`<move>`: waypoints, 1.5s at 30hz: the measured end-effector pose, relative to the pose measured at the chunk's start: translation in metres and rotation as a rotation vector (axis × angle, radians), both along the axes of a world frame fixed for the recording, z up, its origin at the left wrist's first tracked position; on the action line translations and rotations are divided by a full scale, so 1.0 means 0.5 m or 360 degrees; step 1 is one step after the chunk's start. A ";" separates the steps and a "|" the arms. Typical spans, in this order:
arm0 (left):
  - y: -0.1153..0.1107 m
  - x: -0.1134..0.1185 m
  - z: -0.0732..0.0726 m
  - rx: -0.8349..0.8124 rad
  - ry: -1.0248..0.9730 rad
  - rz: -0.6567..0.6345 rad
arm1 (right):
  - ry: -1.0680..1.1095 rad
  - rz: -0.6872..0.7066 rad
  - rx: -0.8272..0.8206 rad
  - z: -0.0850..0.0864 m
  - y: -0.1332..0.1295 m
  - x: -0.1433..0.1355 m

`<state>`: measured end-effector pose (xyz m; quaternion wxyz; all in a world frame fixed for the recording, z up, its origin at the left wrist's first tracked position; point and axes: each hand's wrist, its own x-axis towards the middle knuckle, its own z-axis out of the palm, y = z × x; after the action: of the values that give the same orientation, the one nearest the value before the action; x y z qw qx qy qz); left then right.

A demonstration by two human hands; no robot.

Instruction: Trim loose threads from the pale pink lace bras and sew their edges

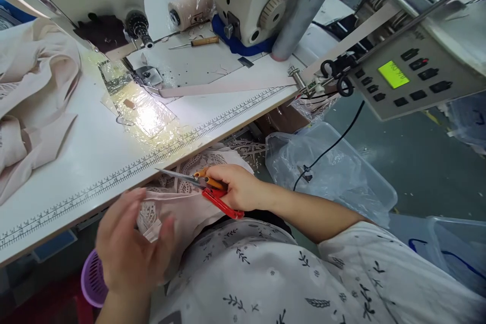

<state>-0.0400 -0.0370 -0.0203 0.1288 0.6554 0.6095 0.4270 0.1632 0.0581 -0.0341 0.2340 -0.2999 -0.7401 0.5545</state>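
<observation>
While the right hand is closed around a pair of scissors on the near side of the table, the left hand is also on that side, farther left, with its fingers apart and nothing to be seen between them. The scissors lie inside the right hand's grip, their red and orange handles at its fingers and their blades pointing left toward the table's front edge. Pale pink cloth with lace spreads below the blades, between the two hands, just in front of the table.

The right hand's curled fingers hide part of the handles. Motion blurs the left hand, so whether it touches the cloth I cannot tell; it also covers some of that cloth, and its forearm is cut off at the bottom. The far part of the cloth passes out of sight beneath the table. On the table's left end, a heap of fabric is cut off, and the writing on the small screen right of the table is hard to read.
</observation>
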 end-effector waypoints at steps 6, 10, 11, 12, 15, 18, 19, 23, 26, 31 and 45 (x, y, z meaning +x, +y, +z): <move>0.063 0.031 0.035 -0.0083 0.0807 -0.0702 | -0.0045 0.0126 -0.0034 0.012 0.002 -0.008; 0.060 0.017 0.023 -0.0566 0.0156 -0.0614 | 0.0039 0.0010 -0.0227 0.015 -0.007 -0.013; 0.053 0.011 0.020 -0.0683 -0.0047 -0.0524 | 0.0063 -0.0021 -0.0279 0.014 -0.010 -0.014; 0.044 0.005 0.017 -0.0786 -0.0244 -0.0428 | 0.0087 -0.0033 -0.0332 0.013 -0.014 -0.016; 0.016 -0.009 0.006 -0.0933 -0.0671 -0.0175 | 0.0124 0.0000 -0.0448 0.008 -0.027 -0.023; -0.007 -0.016 -0.006 -0.0871 -0.0772 -0.0025 | 0.0138 0.0044 -0.0523 0.000 -0.039 -0.036; -0.012 -0.018 -0.009 -0.0832 -0.0763 -0.0022 | 0.0152 0.0057 -0.0566 -0.002 -0.042 -0.040; -0.025 -0.027 -0.002 -0.0544 -0.0496 -0.0279 | 0.0214 0.0138 -0.0730 -0.012 -0.052 -0.053; -0.037 -0.026 0.020 -0.0208 0.0023 -0.0590 | 0.0243 0.0186 -0.0642 -0.020 -0.054 -0.053; -0.069 -0.009 0.040 0.0211 0.0949 -0.0723 | 0.0255 0.0274 -0.0405 -0.026 -0.055 -0.041; -0.034 0.012 0.049 -0.0357 -0.0365 -0.0471 | 0.0257 0.0593 -0.0666 0.011 -0.026 -0.019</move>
<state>-0.0339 -0.0540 0.0042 0.3306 0.6664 0.5318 0.4048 0.1537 0.0452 -0.0286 0.1192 -0.1554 -0.6310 0.7507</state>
